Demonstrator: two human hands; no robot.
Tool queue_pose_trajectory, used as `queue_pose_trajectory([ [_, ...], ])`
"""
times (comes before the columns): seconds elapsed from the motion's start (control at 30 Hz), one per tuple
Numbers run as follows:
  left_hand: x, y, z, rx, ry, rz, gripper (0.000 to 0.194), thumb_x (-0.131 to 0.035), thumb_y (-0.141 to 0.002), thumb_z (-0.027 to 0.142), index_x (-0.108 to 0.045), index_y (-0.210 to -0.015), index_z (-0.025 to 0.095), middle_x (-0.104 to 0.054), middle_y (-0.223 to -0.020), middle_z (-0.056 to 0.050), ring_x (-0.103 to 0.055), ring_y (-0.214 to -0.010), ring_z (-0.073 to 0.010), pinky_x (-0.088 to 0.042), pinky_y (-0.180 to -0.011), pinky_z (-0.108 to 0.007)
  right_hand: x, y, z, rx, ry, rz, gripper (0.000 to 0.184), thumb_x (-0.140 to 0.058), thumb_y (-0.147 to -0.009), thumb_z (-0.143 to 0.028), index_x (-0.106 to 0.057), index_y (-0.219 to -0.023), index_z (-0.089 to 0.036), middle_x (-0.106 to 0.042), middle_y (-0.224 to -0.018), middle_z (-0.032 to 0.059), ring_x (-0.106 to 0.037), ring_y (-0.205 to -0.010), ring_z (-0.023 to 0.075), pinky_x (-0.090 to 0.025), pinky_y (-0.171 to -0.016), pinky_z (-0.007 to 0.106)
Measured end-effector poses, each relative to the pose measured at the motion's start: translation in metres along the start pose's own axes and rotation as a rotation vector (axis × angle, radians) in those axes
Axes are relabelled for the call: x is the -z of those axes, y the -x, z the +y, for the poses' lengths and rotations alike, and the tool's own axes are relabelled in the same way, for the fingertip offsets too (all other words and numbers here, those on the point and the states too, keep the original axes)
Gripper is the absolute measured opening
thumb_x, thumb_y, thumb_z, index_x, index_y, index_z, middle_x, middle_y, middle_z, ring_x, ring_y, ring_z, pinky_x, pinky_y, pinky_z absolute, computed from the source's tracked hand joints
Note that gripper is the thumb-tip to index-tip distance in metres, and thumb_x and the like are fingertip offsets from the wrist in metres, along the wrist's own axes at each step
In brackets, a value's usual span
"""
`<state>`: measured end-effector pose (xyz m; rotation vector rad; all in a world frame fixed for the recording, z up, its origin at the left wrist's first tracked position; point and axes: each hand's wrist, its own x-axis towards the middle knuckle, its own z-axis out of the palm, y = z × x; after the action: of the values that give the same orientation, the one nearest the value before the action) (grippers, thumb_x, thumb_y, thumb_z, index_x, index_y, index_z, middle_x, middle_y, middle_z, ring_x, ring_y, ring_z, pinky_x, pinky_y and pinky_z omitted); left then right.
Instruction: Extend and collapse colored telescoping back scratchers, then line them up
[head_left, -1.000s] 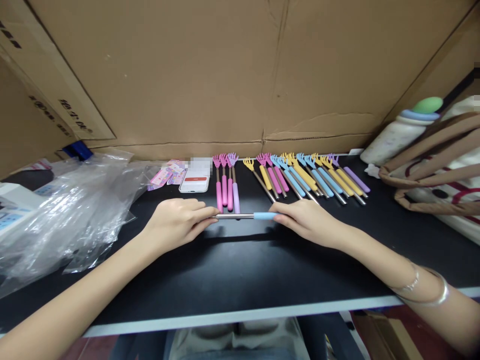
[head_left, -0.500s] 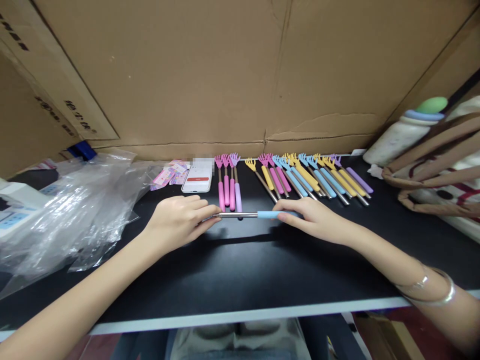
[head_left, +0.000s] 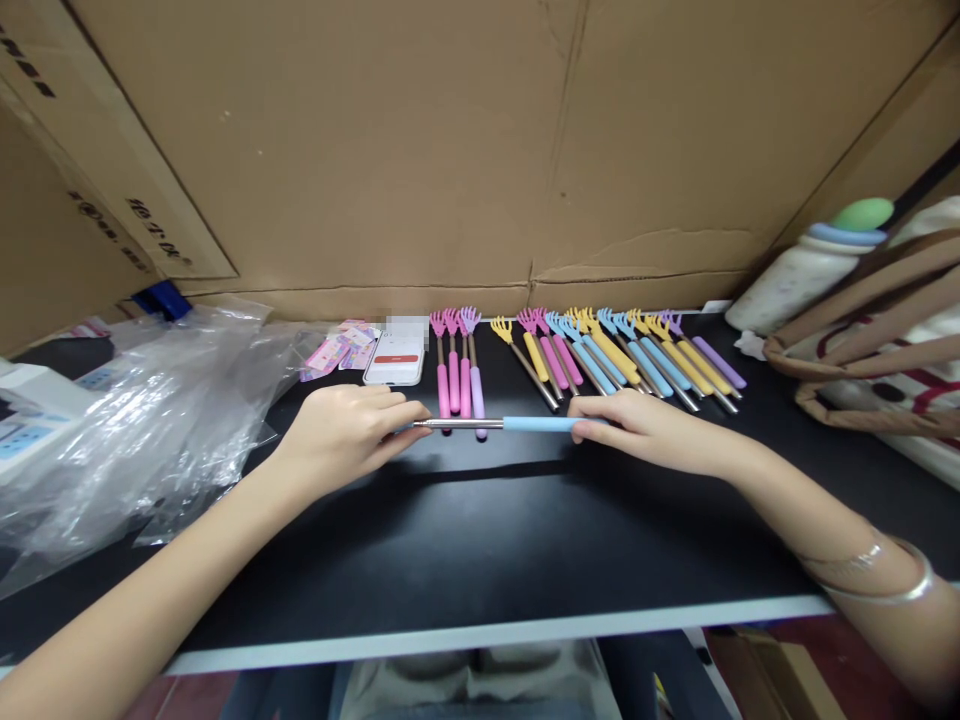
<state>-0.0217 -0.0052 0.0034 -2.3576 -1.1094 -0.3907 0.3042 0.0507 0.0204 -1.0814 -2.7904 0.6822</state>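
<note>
A blue-handled back scratcher (head_left: 540, 424) is held level above the black table, spanning the space between both hands. My left hand (head_left: 358, 428) pinches the metal rod at its left end; the claw is hidden behind the fingers. On the blue grip at the other end, my right hand (head_left: 630, 425) is closed with thumb and fingers. Just behind the rod lie several pink and purple back scratchers (head_left: 454, 385) side by side, claws toward the cardboard. Farther right is a loose row of yellow, pink, blue and purple back scratchers (head_left: 615, 355).
Clear plastic bags (head_left: 172, 410) are heaped at the left beside a white device (head_left: 37, 410). Pink cards (head_left: 334, 350) and a phone (head_left: 395, 352) lie at the back. A bottle (head_left: 802, 265) and a bag (head_left: 885, 330) stand right. Cardboard (head_left: 465, 150) walls the back.
My hands have moved a little farther apart, the left one leftward and the right one rightward. The back scratcher has shifted slightly left, and more of its blue grip shows.
</note>
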Motion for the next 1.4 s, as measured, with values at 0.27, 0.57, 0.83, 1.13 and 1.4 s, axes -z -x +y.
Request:
queue_pose_trajectory([
  [0.27, -0.005, 0.001, -0.002, 0.008, 0.027, -0.017, 0.029, -0.039, -0.092, 0.037, -0.064, -0.086, 0.023, -0.066, -0.07, 0.001, -0.058, -0.059, -0.0109, -0.031, -0.049, -0.023, -0.01, -0.004, -0.003, 0.002, 0.152, 0.114, 0.037, -0.031, -0.093, -0.045, -0.056, -0.083, -0.02, -0.056, -0.067, 0.0005, -0.054, -0.062, 0.0138, -0.033, -0.059, 0.023],
  [0.57, -0.008, 0.002, -0.001, 0.024, 0.036, -0.056, 0.031, -0.036, -0.093, 0.039, -0.063, -0.088, 0.023, -0.067, -0.074, 0.0, -0.059, -0.061, -0.0115, -0.031, -0.05, -0.022, -0.015, -0.003, 0.0, -0.021, 0.51, 0.221, 0.037, -0.027, -0.094, -0.045, -0.05, -0.079, -0.021, -0.057, -0.061, 0.0009, -0.056, -0.059, 0.0162, -0.029, -0.054, 0.024],
  [0.83, -0.011, 0.002, -0.001, 0.027, 0.063, -0.087, 0.032, -0.035, -0.094, 0.04, -0.062, -0.089, 0.023, -0.068, -0.075, 0.0, -0.061, -0.062, -0.0121, -0.032, -0.051, -0.022, -0.015, -0.005, -0.001, 0.02, 0.565, 0.254, 0.037, -0.028, -0.095, -0.043, -0.051, -0.078, -0.02, -0.062, -0.065, 0.0023, -0.058, -0.061, 0.0154, -0.029, -0.054, 0.024],
  [1.13, -0.006, 0.0, -0.002, 0.024, 0.053, -0.034, 0.034, -0.035, -0.094, 0.039, -0.063, -0.084, 0.022, -0.066, -0.069, 0.0, -0.059, -0.058, -0.0111, -0.031, -0.05, -0.023, -0.014, -0.003, -0.003, 0.037, 0.583, 0.275, 0.037, -0.027, -0.095, -0.042, -0.053, -0.08, -0.02, -0.062, -0.067, 0.003, -0.059, -0.062, 0.0155, -0.03, -0.054, 0.024],
  [1.4, -0.006, 0.001, -0.004, 0.02, 0.009, -0.012, 0.032, -0.035, -0.094, 0.04, -0.062, -0.086, 0.023, -0.067, -0.072, 0.001, -0.059, -0.06, -0.0109, -0.031, -0.05, -0.022, -0.012, -0.002, -0.004, 0.054, 0.571, 0.323, 0.037, -0.028, -0.095, -0.044, -0.055, -0.084, -0.021, -0.064, -0.07, 0.002, -0.06, -0.066, 0.0152, -0.032, -0.056, 0.024],
])
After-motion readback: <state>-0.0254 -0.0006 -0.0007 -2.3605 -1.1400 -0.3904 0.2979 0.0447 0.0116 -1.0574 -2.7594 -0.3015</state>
